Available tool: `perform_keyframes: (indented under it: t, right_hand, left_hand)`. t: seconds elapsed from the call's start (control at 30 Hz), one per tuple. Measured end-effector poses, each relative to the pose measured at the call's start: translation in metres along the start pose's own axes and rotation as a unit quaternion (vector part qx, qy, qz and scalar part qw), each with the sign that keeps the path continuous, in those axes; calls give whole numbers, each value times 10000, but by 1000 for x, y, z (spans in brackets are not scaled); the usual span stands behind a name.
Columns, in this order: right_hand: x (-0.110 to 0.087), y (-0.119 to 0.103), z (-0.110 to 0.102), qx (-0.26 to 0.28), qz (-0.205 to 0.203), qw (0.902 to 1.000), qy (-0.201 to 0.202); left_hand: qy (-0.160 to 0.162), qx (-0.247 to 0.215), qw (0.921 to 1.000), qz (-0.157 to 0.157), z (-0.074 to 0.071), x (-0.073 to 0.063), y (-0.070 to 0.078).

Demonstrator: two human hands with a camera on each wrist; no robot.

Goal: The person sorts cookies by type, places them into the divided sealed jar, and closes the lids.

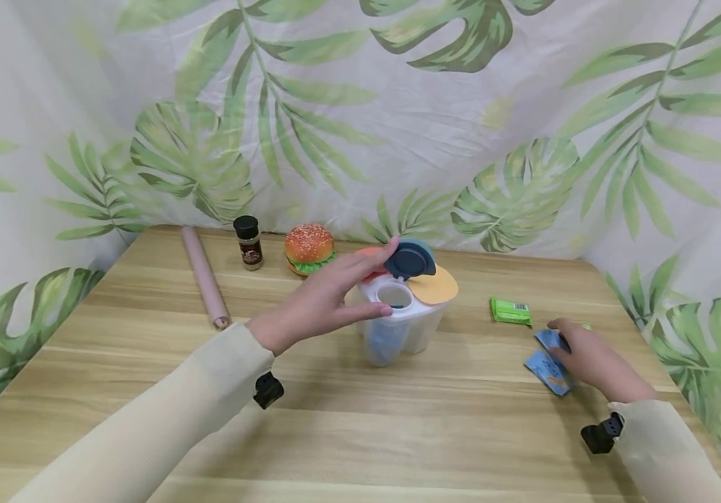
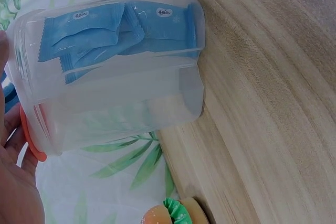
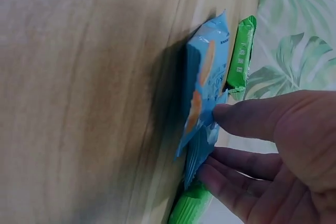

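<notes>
A clear plastic storage container (image 1: 420, 332) stands upright, several blue packets (image 2: 89, 30) inside one compartment. Its dark blue flap lid (image 1: 411, 262) is raised above a round opening; the orange lid (image 2: 32, 135) and yellow lid (image 1: 434, 285) lie down. My left hand (image 1: 329, 297) spans the container's top with fingers extended, fingertips by the raised lid and thumb by the opening. At the right, my right hand (image 1: 596, 360) pinches a blue snack packet (image 3: 202, 148) between thumb and fingers. Another blue snack packet (image 1: 549, 372) lies against it on the table.
One green packet (image 1: 511, 311) lies beyond the blue ones; another green packet (image 3: 191, 203) is partly hidden by my right hand. A toy hamburger (image 1: 309, 248), a black-capped spice jar (image 1: 249, 243) and a pinkish roll (image 1: 205, 276) stand or lie along the table's back left.
</notes>
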State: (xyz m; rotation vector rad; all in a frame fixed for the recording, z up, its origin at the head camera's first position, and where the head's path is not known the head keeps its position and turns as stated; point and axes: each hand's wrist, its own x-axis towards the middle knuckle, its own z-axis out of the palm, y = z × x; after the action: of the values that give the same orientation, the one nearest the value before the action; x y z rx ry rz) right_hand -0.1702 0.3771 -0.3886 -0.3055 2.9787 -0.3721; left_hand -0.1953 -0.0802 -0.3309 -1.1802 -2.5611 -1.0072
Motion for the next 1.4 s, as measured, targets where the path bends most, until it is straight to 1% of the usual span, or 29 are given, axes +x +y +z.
perform_keyframes:
  t: [0.23, 0.4, 0.57, 0.73, 0.83, 0.9, 0.93, 1.0, 1.03, 1.1, 1.17, 1.23, 1.3, 1.33, 1.4]
  right_hand:
    - [2, 1, -3, 38, -114, 9999, -16]
    - [5, 2, -7, 187, -157, 9996, 137]
    - [6, 4, -12, 353, -133, 9992, 120]
    - [4, 1, -17, 244, -196, 9994, 175]
    - [4, -5, -23, 215, -283, 9990, 261]
    - [3, -13, -28, 124, -383, 9981, 456]
    - [3, -17, -31, 67, -442, 9970, 629]
    - [2, -29, -38, -40, -624, 9921, 1085]
    - [2, -36, -42, -94, -742, 9879, 1359]
    - [1, -50, -48, -94, -1024, 9763, 1905]
    - [1, -64, -54, 190, -1379, 9629, 2313]
    - [0, -80, -59, 559, -1658, 9502, 2578]
    - [-2, -97, -63, 972, -1878, 9368, 2787]
    - [-3, -106, -65, 1210, -1949, 9307, 2850]
    - [-5, -122, -68, 1688, -2145, 9154, 2959]
  left_hand:
    - [-95, -12, 9999, -28, 1, 1, -1]
    - [-57, 45, 10000, -18, 1, 1, 0]
    - [-25, 68, 10000, 5, 1, 1, 0]
    - [15, 92, 9999, 77, 1, 0, -2]
    - [40, 91, 9999, 131, 0, 1, -3]
    - [54, 76, 9999, 143, 1, 1, -3]
    - [59, 71, 9999, 136, 1, 1, -3]
    - [69, 49, 9999, 132, 0, 1, -3]
    - [77, 38, 9999, 135, 0, 1, -3]
    - [99, 17, 9999, 139, 0, 0, -3]
    - [113, 10, 9998, 146, -1, 0, -3]
    - [121, 9, 9998, 170, -1, 0, -3]
    - [112, 0, 9998, 167, -1, 0, -4]
    - [103, -5, 9998, 167, -1, 0, -4]
    - [73, -16, 9999, 145, -1, 0, -3]
